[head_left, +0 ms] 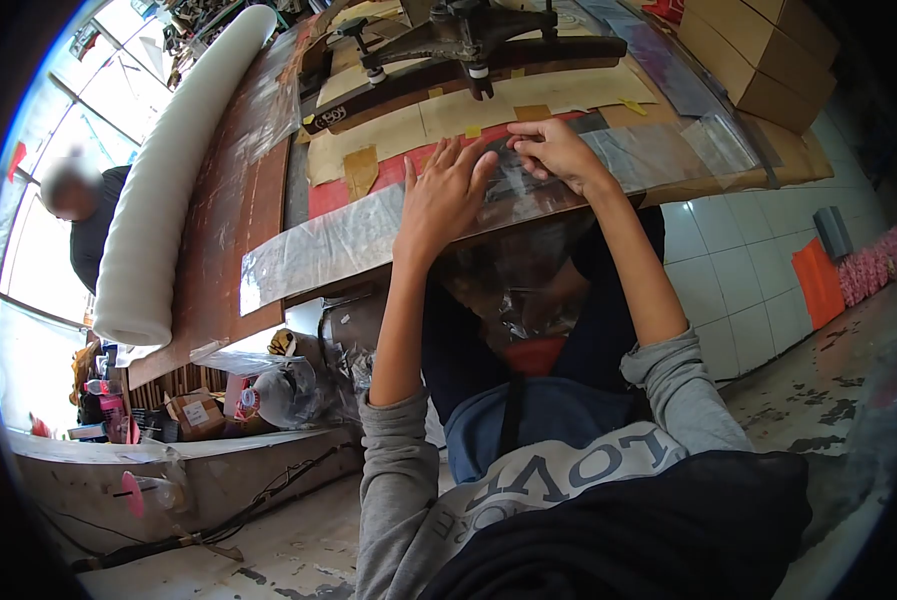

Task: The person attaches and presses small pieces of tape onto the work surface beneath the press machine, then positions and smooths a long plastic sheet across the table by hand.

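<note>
My left hand (445, 200) lies palm down with fingers spread, over the front edge of the worktable, on clear plastic film. My right hand (560, 158) is just to its right, fingers bent inward close together near the tabletop. Whatever may be between those fingertips is too small or too clear to make out. Under and beside both hands runs a strip of clear plastic film (338, 240) along the table edge. Behind it lies a red sheet (396, 170) with pale yellowish sheets (368, 145) and a brown tape piece (361, 172).
A dark metal bar with a clamp-like frame (468, 40) spans the table beyond my hands. A long white foam roll (183, 180) leans along the left side. Cardboard boxes (758, 60) stand at the back right. Another person (98, 210) is at far left.
</note>
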### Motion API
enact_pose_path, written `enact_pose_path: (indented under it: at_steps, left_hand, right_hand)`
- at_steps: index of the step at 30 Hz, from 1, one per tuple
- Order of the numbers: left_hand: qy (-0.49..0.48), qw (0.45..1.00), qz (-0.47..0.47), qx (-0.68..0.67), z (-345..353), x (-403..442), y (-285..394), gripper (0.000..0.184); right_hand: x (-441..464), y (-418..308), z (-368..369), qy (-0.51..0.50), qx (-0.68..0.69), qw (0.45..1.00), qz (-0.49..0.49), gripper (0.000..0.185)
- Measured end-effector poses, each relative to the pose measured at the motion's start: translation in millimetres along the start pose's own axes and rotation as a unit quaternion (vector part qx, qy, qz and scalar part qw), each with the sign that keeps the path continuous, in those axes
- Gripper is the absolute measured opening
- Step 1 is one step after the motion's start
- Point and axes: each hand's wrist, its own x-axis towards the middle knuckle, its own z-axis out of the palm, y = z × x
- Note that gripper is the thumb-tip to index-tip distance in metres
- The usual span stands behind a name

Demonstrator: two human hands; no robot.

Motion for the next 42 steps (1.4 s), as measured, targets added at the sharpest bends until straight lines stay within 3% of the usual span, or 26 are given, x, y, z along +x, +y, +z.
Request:
enact_pose_path:
  at_steps: [17,29,36,42]
  left_hand:
    - [-0.106,0.994,-0.021,0.017,6,24,0,0.052]
    - [-0.056,0.998,-0.001,-0.008,15,40,-7,0.048]
    - [-0.157,0.986,-0.021,0.047,20,56,-16,0.063]
    - [-0.156,0.987,-0.013,0.04,23,58,-19,0.062]
  right_hand:
    - [-3,0,3,0.043,0.015,0.999,-0.01,0.046]
    - [2,5,-4,0.034,0.04,0.998,-0.018,0.044]
    - [4,0,-7,0.036,0.053,0.997,0.035,0.043]
    - [2,-1,-6,0.037,0.057,0.997,0.033,0.043]
